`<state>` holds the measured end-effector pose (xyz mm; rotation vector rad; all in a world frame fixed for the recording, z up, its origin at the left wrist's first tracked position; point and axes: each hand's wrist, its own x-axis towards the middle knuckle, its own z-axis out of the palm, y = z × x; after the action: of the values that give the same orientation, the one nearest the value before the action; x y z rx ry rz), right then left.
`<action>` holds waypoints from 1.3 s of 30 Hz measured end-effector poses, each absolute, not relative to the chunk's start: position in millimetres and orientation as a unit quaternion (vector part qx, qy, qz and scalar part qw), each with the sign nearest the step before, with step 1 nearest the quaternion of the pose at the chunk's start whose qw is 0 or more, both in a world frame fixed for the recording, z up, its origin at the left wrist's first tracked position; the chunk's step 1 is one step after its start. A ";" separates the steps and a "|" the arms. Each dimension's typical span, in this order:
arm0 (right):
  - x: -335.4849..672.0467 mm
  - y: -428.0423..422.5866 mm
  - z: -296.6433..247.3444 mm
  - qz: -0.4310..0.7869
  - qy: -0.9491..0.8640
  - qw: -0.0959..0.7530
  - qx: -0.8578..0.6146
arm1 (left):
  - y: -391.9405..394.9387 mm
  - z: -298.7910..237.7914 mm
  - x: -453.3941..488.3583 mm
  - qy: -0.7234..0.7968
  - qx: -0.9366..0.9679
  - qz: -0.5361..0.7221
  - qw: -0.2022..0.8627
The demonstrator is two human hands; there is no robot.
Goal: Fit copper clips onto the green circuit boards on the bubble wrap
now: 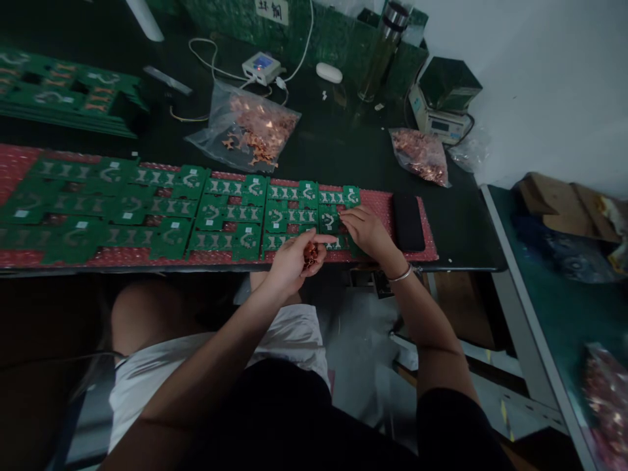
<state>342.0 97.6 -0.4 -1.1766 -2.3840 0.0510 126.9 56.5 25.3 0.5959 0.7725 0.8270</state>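
My left hand (297,260) is curled around a clump of small copper pieces (311,254), its index finger stretched out to the right. Beneath and beside it lie green circuit boards (228,214), laid in a row on pink bubble wrap (432,243). Over the rightmost board (338,196) rests my right hand (364,230), wearing a bracelet at the wrist. Its fingertips come together at that board's surface; anything between them is too small to make out.
Behind the boards lies a clear bag of copper pieces (260,127); another bag (420,156) sits near a scale (438,123). A black phone-like object (408,222) is right of my right hand. Stacked boards (69,91) stand at left, a tall bottle (385,49) at the back.
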 end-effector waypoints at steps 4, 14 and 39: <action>342.3 93.7 1.5 0.007 -0.876 0.210 -0.435 | 56.9 25.7 125.2 0.368 0.284 0.395 0.792; 294.1 42.8 43.7 0.150 -0.818 0.318 -0.456 | 53.3 25.4 129.2 0.410 0.276 0.422 0.760; 278.4 31.1 54.4 0.373 -0.693 0.387 -0.480 | 50.9 26.8 135.3 0.384 0.267 0.417 0.779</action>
<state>278.4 31.1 54.4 -1.2219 -1.7631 0.9493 135.3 50.9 26.8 0.5765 0.8302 0.9019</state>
